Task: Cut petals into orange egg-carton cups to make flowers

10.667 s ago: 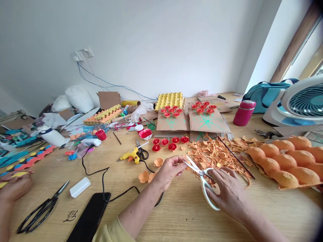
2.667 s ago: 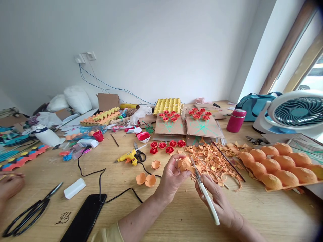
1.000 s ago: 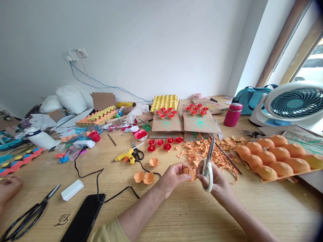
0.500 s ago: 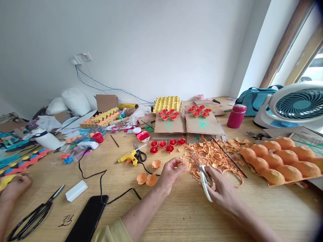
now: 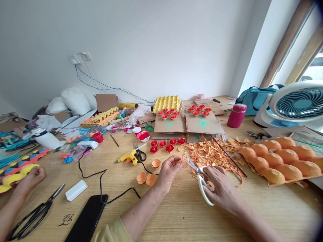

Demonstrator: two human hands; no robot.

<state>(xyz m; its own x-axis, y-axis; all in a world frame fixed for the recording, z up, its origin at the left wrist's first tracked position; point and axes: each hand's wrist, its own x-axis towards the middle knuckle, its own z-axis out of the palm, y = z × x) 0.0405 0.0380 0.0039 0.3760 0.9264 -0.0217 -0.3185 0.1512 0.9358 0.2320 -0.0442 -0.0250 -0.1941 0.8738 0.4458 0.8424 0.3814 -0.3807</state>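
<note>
My left hand (image 5: 170, 173) pinches a small orange egg-carton piece (image 5: 184, 163), partly hidden by the fingers. My right hand (image 5: 220, 185) grips white-handled scissors (image 5: 202, 178), with the blades parted and their tips beside that piece. Beyond the scissors lies a heap of orange carton scraps (image 5: 209, 151). Left of my left hand sit orange petal-shaped cups, one cup (image 5: 156, 163) farther back and a pair of cups (image 5: 146, 179) nearer. Several red paper roses (image 5: 171, 148) rest behind them.
A yellow glue gun (image 5: 128, 157) and black scissors (image 5: 138, 154) lie left of centre. An orange egg tray (image 5: 280, 159) and a fan (image 5: 300, 106) stand right. Far left, another person's hand (image 5: 35, 178) is by a yellow strip (image 5: 20, 176). A phone (image 5: 87, 218) lies in front.
The scissors swung from pointing up and away to lying near the orange piece, blades now parted. My left hand has lifted slightly. The other person's hand moved right.
</note>
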